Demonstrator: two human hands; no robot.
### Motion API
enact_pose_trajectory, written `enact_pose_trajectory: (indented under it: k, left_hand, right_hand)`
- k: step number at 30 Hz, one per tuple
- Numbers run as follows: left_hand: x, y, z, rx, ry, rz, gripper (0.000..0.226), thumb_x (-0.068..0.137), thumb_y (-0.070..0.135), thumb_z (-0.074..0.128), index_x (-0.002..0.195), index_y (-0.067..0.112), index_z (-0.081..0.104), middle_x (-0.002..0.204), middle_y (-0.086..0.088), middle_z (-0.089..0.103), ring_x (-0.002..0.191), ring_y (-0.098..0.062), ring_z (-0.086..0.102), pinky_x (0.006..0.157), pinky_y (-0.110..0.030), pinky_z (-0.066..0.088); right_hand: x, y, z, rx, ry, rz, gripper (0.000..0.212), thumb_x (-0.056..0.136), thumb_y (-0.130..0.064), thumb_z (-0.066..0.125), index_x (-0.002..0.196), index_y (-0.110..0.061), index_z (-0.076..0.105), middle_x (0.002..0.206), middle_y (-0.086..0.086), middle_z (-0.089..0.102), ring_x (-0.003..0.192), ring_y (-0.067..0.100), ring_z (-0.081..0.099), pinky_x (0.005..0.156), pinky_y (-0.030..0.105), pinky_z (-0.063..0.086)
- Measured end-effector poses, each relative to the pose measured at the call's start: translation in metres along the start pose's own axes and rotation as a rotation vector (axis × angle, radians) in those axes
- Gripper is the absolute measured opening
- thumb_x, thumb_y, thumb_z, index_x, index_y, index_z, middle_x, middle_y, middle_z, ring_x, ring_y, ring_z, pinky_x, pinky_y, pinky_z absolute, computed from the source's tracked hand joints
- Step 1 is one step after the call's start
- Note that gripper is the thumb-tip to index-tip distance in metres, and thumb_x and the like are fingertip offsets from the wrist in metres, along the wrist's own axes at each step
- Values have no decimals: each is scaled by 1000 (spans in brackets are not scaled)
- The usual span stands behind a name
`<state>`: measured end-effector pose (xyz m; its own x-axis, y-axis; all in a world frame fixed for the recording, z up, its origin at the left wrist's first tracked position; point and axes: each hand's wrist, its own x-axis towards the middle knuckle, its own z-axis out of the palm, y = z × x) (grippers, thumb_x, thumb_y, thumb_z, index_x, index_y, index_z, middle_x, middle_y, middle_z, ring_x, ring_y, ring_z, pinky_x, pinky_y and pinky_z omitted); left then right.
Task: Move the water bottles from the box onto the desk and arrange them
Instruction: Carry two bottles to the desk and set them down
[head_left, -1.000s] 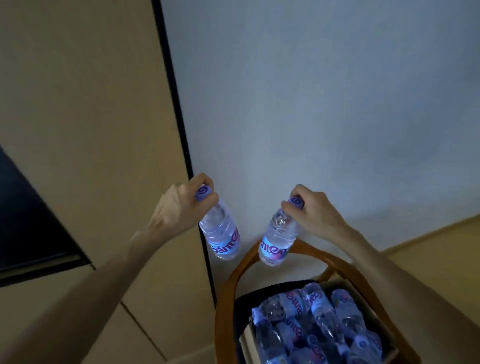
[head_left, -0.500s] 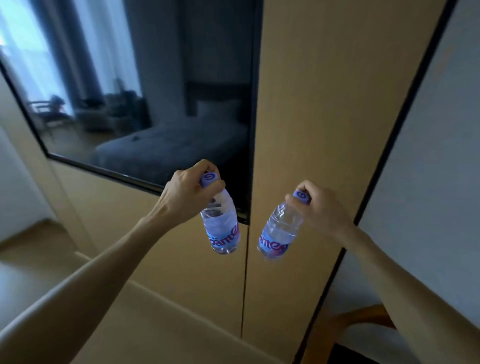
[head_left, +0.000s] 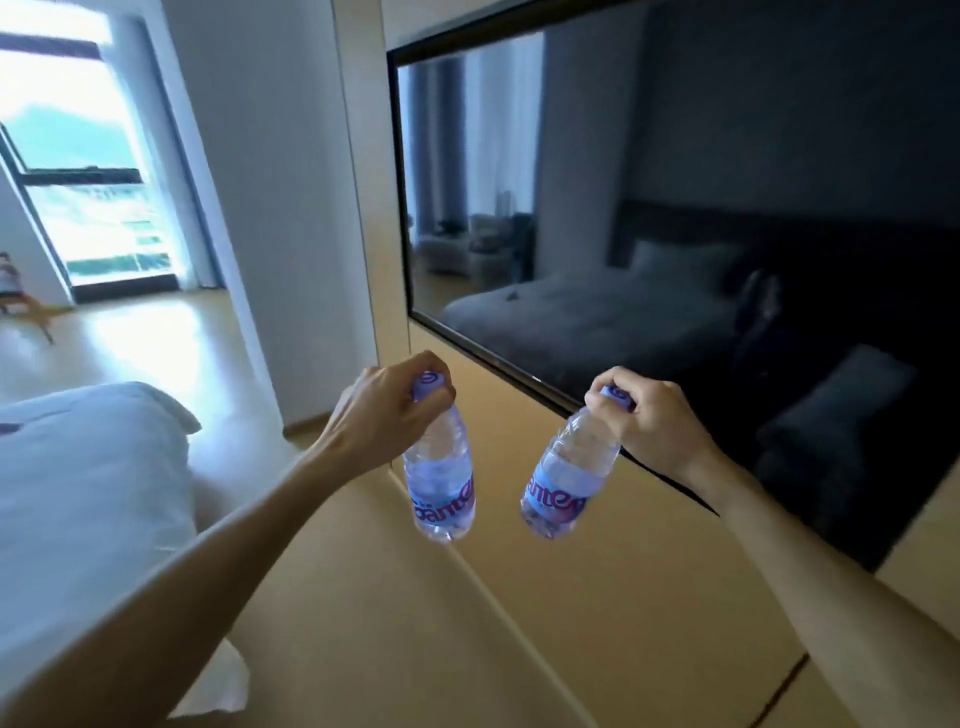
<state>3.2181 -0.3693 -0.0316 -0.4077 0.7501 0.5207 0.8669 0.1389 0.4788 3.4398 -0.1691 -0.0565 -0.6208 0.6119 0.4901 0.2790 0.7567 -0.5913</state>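
Note:
My left hand (head_left: 382, 410) grips a small clear water bottle (head_left: 441, 478) by its purple cap, and the bottle hangs down in the air. My right hand (head_left: 657, 421) grips a second water bottle (head_left: 563, 483) of the same kind by its cap, tilted with its base toward the left. Both bottles carry a blue label with pink lettering. They hang side by side, a short gap apart, in front of a tan wood wall panel. The box and the desk are out of view.
A large dark screen (head_left: 675, 234) is mounted on the tan panel wall (head_left: 571, 623) at the right. A bed with white bedding (head_left: 88, 478) lies at the left. Beyond it are a white wall (head_left: 280, 208), wooden floor (head_left: 130, 343) and a bright window (head_left: 78, 156).
The view has swung left, away from the chair and the box of bottles, past the wood panels to the screen and bed. Both hands keep the same grip on the bottles.

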Motion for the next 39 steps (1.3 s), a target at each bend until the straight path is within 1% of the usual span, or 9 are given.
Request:
enact_pose_trajectory:
  k: [4,8,13,17,22,24,27,33,39]
  left_hand:
    - [17,-66,-40,67,12,-77,7,93,39,53,91,35,59,87,4,71,72,-17,65,64,-28,55]
    - [38,-123,-71,69,110,-125,4,93,27,59,89,28,59,80,8,64,62,1,58,51,-5,38]
    - [74,-195,-98,102,167,-238,7,95,28,58,97,22,61,90,0,68,75,-17,65,58,-20,49]
    - [110,-249,-111,137,238,-287,11,94,26,60,99,17,62,86,-1,66,69,-10,62,53,-14,41]
    - [163,-314,-129,199,275,-388,17,95,27,60,105,13,62,89,-2,65,67,-7,60,51,-11,40]
    - [182,-340,-137,231,305,-406,17,94,27,62,104,14,63,87,0,65,64,2,57,46,-6,39]
    - [205,-381,-148,269,338,-441,19,92,29,64,103,13,65,86,1,65,65,4,56,46,-4,39]
    - [248,-477,-168,277,392,-544,28,94,30,62,113,9,64,94,-2,64,77,-17,62,55,-17,44]
    - [293,-587,-196,296,412,-520,29,93,28,63,113,7,64,94,-3,66,79,-19,64,56,-15,45]
  right_hand:
    - [61,-22,77,69,-23,-20,12,88,-33,62,79,-25,61,65,-11,61,63,3,56,56,12,42]
    - [121,-40,146,105,-55,-47,14,88,-35,62,80,-24,62,65,-9,62,64,3,57,58,14,43]
    - [203,-61,222,148,-112,-116,16,87,-40,59,77,-27,60,63,-14,60,63,-3,57,53,9,42]
    - [271,-68,278,196,-147,-177,16,85,-48,54,77,-34,58,66,-15,63,65,-5,59,48,8,39]
    - [363,-85,345,253,-223,-261,22,82,-53,49,81,-34,59,68,-16,64,65,-4,61,48,9,39]
    - [396,-94,369,253,-247,-295,21,83,-52,50,81,-33,58,67,-14,64,63,-3,60,46,8,39]
    - [440,-109,406,273,-290,-362,15,90,-44,54,86,-31,58,70,-15,60,64,-2,58,48,6,41]
    - [524,-138,492,298,-359,-443,10,96,-34,55,91,-25,57,73,-15,58,68,1,58,48,5,41]
    - [603,-175,593,314,-355,-470,9,96,-31,57,91,-23,57,72,-15,56,66,0,56,49,1,38]
